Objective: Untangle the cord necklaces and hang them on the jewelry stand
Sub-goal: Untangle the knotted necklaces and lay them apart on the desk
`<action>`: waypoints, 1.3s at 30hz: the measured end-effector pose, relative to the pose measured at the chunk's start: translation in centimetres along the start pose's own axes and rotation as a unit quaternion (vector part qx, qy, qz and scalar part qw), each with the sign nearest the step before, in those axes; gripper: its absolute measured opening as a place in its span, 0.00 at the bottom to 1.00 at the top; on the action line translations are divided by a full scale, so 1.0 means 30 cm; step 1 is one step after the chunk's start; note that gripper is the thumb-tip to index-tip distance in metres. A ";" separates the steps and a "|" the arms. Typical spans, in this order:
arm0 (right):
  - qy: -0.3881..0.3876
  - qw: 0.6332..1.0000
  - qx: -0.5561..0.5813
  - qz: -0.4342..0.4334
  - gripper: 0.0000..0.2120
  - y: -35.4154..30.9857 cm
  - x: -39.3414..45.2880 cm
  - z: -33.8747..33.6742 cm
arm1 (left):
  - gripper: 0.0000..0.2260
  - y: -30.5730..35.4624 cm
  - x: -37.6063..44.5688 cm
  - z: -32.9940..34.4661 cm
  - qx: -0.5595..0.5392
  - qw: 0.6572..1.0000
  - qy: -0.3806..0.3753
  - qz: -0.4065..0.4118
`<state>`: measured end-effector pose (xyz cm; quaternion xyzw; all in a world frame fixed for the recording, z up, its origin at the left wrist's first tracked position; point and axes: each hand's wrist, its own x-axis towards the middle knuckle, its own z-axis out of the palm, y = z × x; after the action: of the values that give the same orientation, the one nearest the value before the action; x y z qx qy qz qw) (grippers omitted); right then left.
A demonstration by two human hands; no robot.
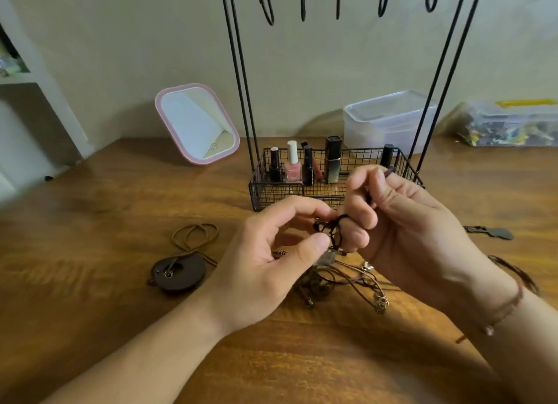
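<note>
A tangle of dark cord necklaces [338, 278] with small metal rings hangs from both hands down onto the wooden table [105, 210]. My left hand [265, 261] pinches the knot between thumb and forefinger. My right hand [401, 222] grips the cords just beside it, fingers curled, one cord end sticking up past the thumb. A separate brown cord necklace [193, 237] with a round dark pendant [179, 273] lies on the table to the left. The black wire jewelry stand [241, 80] rises behind the hands, with several bare hooks [303, 6] at the top.
The stand's wire basket [277, 189] holds nail polish and lipstick bottles. A pink-framed mirror [196, 122] leans against the wall at left. A clear plastic box [389, 119] and a bag of small items [510, 125] sit at the back right. A dark flat pendant [498, 233] lies at right.
</note>
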<state>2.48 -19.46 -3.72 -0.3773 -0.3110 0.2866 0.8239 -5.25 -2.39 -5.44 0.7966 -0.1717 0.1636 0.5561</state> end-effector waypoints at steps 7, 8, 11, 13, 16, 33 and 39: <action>0.011 1.000 -0.014 0.003 0.14 0.001 -0.004 -0.006 | 0.07 -0.015 0.011 -0.010 -0.133 0.989 0.003 -0.065; 0.014 1.000 -0.017 0.004 0.14 0.000 -0.006 -0.006 | 0.06 -0.016 0.011 -0.009 -0.139 0.988 0.008 -0.066; 0.020 0.999 -0.029 0.005 0.15 0.000 -0.007 -0.006 | 0.05 -0.018 0.014 -0.004 -0.130 0.989 0.048 -0.053; 0.025 0.999 -0.042 0.012 0.15 0.005 -0.005 -0.009 | 0.05 -0.020 0.019 0.000 -0.133 0.989 0.061 -0.038; 0.037 0.997 -0.061 0.020 0.15 0.012 -0.004 -0.010 | 0.04 -0.019 0.019 0.000 -0.107 0.993 0.053 0.000; 0.060 0.982 -0.179 0.014 0.13 -0.007 -0.013 -0.019 | 0.04 -0.038 0.004 0.017 0.069 0.995 0.001 0.068; 0.066 0.989 -0.129 0.007 0.14 -0.017 -0.014 -0.006 | 0.07 -0.045 0.005 0.017 -0.036 0.998 0.038 0.016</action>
<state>2.47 -20.11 -3.55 -0.5006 -0.2870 0.2244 0.7853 -4.45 -2.45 -6.65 0.7662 -0.1691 0.1966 0.5879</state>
